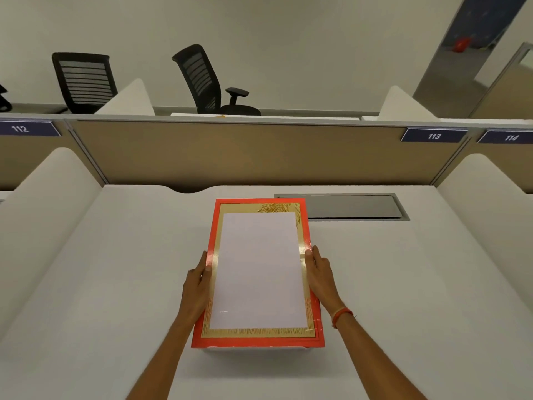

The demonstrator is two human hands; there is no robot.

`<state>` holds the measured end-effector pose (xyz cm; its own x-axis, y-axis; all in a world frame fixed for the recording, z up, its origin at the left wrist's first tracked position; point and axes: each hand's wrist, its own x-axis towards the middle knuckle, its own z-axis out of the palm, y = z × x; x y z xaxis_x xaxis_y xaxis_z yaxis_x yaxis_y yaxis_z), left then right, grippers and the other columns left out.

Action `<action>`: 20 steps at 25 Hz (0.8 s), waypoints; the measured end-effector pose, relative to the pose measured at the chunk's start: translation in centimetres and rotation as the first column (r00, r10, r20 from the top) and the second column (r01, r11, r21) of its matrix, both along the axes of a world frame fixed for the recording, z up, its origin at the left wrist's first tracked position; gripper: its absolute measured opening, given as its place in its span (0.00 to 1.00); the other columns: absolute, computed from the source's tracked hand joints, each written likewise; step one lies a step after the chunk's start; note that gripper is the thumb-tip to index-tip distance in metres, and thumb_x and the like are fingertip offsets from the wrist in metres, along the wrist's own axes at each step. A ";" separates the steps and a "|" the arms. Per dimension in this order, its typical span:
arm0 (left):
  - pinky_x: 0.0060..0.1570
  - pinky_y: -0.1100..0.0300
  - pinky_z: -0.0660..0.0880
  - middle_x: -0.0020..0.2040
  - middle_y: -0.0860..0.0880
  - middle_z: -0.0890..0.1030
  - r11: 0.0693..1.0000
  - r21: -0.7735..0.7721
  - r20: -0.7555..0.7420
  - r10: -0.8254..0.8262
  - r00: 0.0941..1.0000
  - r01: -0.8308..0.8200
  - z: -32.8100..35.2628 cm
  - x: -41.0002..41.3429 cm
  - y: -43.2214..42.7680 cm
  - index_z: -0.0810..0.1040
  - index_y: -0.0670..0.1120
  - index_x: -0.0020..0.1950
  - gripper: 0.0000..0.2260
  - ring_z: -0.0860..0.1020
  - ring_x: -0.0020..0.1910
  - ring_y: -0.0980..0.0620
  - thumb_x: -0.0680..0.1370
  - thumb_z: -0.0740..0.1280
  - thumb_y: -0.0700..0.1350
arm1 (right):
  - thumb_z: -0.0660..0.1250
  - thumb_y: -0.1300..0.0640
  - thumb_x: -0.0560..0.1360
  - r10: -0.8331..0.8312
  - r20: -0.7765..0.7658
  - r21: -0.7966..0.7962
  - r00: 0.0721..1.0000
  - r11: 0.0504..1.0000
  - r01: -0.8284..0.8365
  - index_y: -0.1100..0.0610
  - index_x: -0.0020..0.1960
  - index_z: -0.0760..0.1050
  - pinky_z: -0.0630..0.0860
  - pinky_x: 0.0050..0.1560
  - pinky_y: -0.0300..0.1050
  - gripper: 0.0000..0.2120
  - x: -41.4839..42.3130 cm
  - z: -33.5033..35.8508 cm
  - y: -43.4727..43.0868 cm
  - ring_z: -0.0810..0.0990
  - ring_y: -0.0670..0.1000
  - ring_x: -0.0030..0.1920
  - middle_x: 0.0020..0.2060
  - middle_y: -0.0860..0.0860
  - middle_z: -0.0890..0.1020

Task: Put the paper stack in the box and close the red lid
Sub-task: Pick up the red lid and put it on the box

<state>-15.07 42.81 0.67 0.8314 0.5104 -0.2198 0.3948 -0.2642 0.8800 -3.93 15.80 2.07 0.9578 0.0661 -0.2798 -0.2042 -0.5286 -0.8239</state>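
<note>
So the red lid [257, 272] is sitting in the lower middle of the frame on the white desk [101, 269], and the paper stack [259, 269] is lying flat on top of it, inside the gold border, not in the box yet as far as I can tell. The box itself is barely showing, just a pale sliver under the lid's near edge, so I can't say whether the lid is fully seated. The left hand [199, 281] is pressing flat against the lid's left edge and the right hand [318, 274] is doing the same on the right edge, fingers pointing away toward the top of the frame, thumbs resting on the glossy border. Both hands are clamping the lid between them from the sides rather than curling around anything. Both forearms are coming up from the bottom of the frame, angling inward. My guess: the lid is stiff, light cardboard with a slick finish, so side pressure should be working fine, but the loose sheets are probably sliding easily if it tips. I'd be gripping the paper by its long edges.
</note>
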 end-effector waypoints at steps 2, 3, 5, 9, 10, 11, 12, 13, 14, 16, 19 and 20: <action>0.51 0.54 0.77 0.53 0.47 0.77 0.995 0.095 -0.029 -0.014 0.999 0.017 -0.7 -0.1 0.0 0.63 0.57 0.76 0.22 0.78 0.49 0.50 0.82 0.53 0.58 | 0.47 0.41 0.82 -0.003 0.016 -0.016 1.000 1.000 0.003 0.53 0.74 0.62 0.77 0.45 0.46 0.26 0.0 -0.9 0.0 0.78 0.55 0.45 0.54 0.63 0.75; 0.53 0.53 0.77 0.54 0.46 0.76 0.993 0.118 -0.041 -0.015 0.999 0.020 -0.9 -0.1 0.0 0.60 0.57 0.77 0.23 0.78 0.49 0.49 0.82 0.53 0.57 | 0.47 0.42 0.82 -0.007 0.021 -0.026 1.000 1.000 0.008 0.53 0.74 0.62 0.78 0.48 0.48 0.25 0.0 -1.2 0.1 0.78 0.56 0.48 0.54 0.63 0.74; 0.56 0.49 0.78 0.54 0.45 0.76 0.992 0.129 -0.050 -0.008 0.999 0.014 -1.3 -0.1 -0.3 0.62 0.55 0.76 0.23 0.77 0.49 0.49 0.81 0.52 0.58 | 0.47 0.43 0.82 -0.021 0.026 -0.042 0.999 0.999 0.023 0.52 0.74 0.61 0.76 0.51 0.47 0.25 0.1 -1.6 0.2 0.77 0.57 0.53 0.55 0.61 0.73; 0.46 0.59 0.77 0.50 0.47 0.75 0.991 0.134 -0.045 0.003 0.999 0.003 -1.8 -0.1 -0.6 0.67 0.51 0.72 0.25 0.76 0.42 0.54 0.78 0.53 0.61 | 0.47 0.44 0.83 -0.033 0.027 -0.067 0.999 0.997 0.035 0.53 0.74 0.62 0.74 0.50 0.43 0.23 0.1 -2.3 0.3 0.77 0.56 0.53 0.55 0.60 0.72; 0.42 0.63 0.74 0.49 0.47 0.75 0.991 0.133 -0.040 0.009 0.999 -0.003 -1.8 0.0 -0.6 0.68 0.50 0.71 0.26 0.76 0.41 0.55 0.77 0.53 0.61 | 0.47 0.45 0.83 -0.038 0.019 -0.071 0.999 0.997 0.039 0.52 0.75 0.62 0.75 0.51 0.44 0.23 0.1 -2.4 0.3 0.77 0.56 0.54 0.55 0.59 0.73; 0.41 0.64 0.72 0.48 0.47 0.75 0.991 0.133 -0.038 0.014 0.999 -0.009 -1.9 0.1 -0.5 0.69 0.50 0.70 0.26 0.76 0.41 0.56 0.77 0.53 0.62 | 0.47 0.45 0.83 -0.040 0.010 -0.074 0.999 0.996 0.041 0.52 0.75 0.61 0.76 0.53 0.45 0.23 0.1 -2.6 0.3 0.77 0.56 0.54 0.56 0.59 0.73; 0.42 0.63 0.73 0.49 0.47 0.75 0.991 0.136 -0.040 0.015 0.999 -0.010 -2.0 0.1 -0.5 0.69 0.51 0.70 0.26 0.76 0.41 0.55 0.77 0.53 0.62 | 0.47 0.45 0.83 -0.042 0.005 -0.077 0.999 0.996 0.042 0.52 0.75 0.61 0.76 0.55 0.46 0.23 0.2 -2.7 0.4 0.77 0.56 0.54 0.56 0.59 0.73; 0.44 0.61 0.75 0.50 0.46 0.75 0.990 0.141 -0.046 0.011 0.999 -0.004 -2.1 0.2 -0.5 0.68 0.51 0.71 0.26 0.77 0.42 0.55 0.77 0.53 0.62 | 0.47 0.45 0.83 -0.042 0.004 -0.079 0.999 0.996 0.042 0.52 0.75 0.61 0.76 0.55 0.47 0.23 0.2 -2.8 0.4 0.77 0.56 0.55 0.56 0.59 0.73; 0.48 0.56 0.78 0.51 0.46 0.76 0.989 0.145 -0.053 0.007 0.999 0.001 -2.2 0.2 -0.4 0.67 0.52 0.71 0.26 0.77 0.44 0.53 0.78 0.53 0.62 | 0.47 0.45 0.83 -0.040 0.006 -0.082 0.999 0.996 0.040 0.52 0.75 0.61 0.76 0.56 0.47 0.24 0.1 -2.9 0.4 0.77 0.56 0.55 0.56 0.59 0.73; 0.54 0.50 0.79 0.53 0.45 0.76 0.986 0.169 -0.071 0.007 0.997 0.005 -2.3 0.3 -0.4 0.66 0.52 0.73 0.27 0.79 0.47 0.49 0.78 0.53 0.62 | 0.47 0.45 0.83 -0.032 0.015 -0.088 0.999 0.996 0.033 0.53 0.75 0.63 0.76 0.59 0.50 0.24 0.1 -3.2 0.5 0.76 0.56 0.56 0.56 0.60 0.74; 0.55 0.48 0.79 0.55 0.44 0.77 0.985 0.174 -0.088 0.021 0.996 -0.006 -2.1 0.2 -0.3 0.66 0.49 0.74 0.31 0.80 0.51 0.46 0.76 0.51 0.64 | 0.47 0.45 0.83 -0.014 0.031 -0.084 0.999 0.996 0.016 0.54 0.72 0.66 0.76 0.60 0.52 0.23 0.1 -3.4 0.7 0.75 0.57 0.56 0.54 0.60 0.76; 0.56 0.47 0.79 0.56 0.44 0.77 0.984 0.181 -0.093 0.015 0.996 0.003 -2.1 0.1 -0.4 0.65 0.48 0.75 0.31 0.80 0.53 0.45 0.77 0.51 0.63 | 0.46 0.45 0.83 -0.004 0.038 -0.082 0.999 0.997 0.007 0.54 0.71 0.68 0.76 0.59 0.52 0.23 0.2 -3.4 0.7 0.75 0.57 0.56 0.53 0.60 0.76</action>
